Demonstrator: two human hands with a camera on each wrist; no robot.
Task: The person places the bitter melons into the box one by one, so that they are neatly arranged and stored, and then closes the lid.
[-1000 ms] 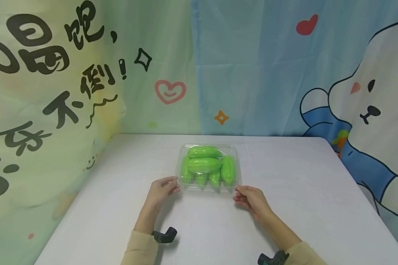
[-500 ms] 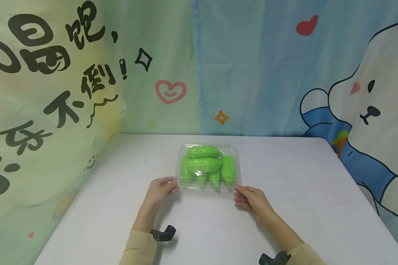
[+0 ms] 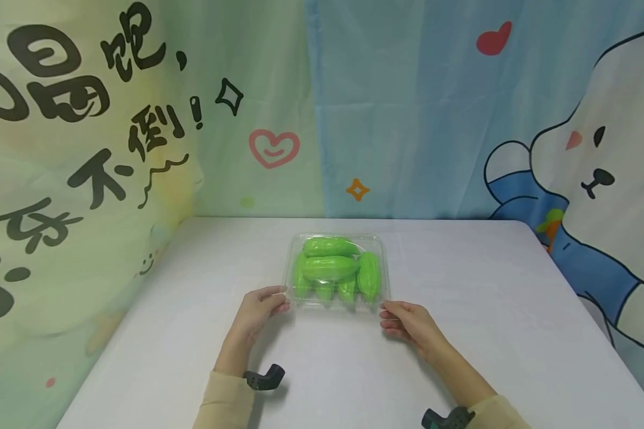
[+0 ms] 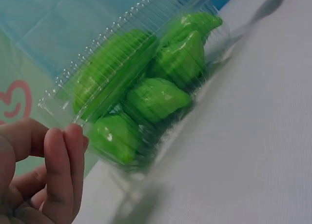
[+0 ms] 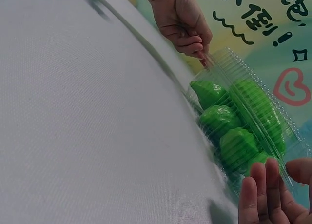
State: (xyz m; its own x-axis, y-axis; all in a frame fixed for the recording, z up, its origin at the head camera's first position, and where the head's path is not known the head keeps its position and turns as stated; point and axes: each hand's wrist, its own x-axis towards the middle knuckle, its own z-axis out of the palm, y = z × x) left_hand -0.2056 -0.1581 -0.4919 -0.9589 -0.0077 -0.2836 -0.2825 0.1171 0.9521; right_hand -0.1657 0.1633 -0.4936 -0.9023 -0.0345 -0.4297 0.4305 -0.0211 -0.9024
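From the head view, a clear plastic clamshell box (image 3: 337,271) of green bitter gourds (image 3: 330,267) sits closed on the white tabletop (image 3: 488,310), about midway across it and in front of a cartoon backdrop (image 3: 595,167). The left hand (image 3: 259,310) meets the box's near left corner, thumb on the rim and fingers curled beneath, its grip pinching that corner. The right hand (image 3: 408,322) touches the near right corner with fingers bent; whether its grip pinches the rim cannot be told here. In the left wrist view, the left hand (image 4: 41,173) has thumb and curled fingers pressed at the ridged lid edge of the box (image 4: 122,77), with the gourds (image 4: 156,99) packed close inside. In the right wrist view, the right hand (image 5: 273,194) shows straight, close-set fingertips beside the box (image 5: 253,112), while the left hand (image 5: 183,21) pinches the far corner.
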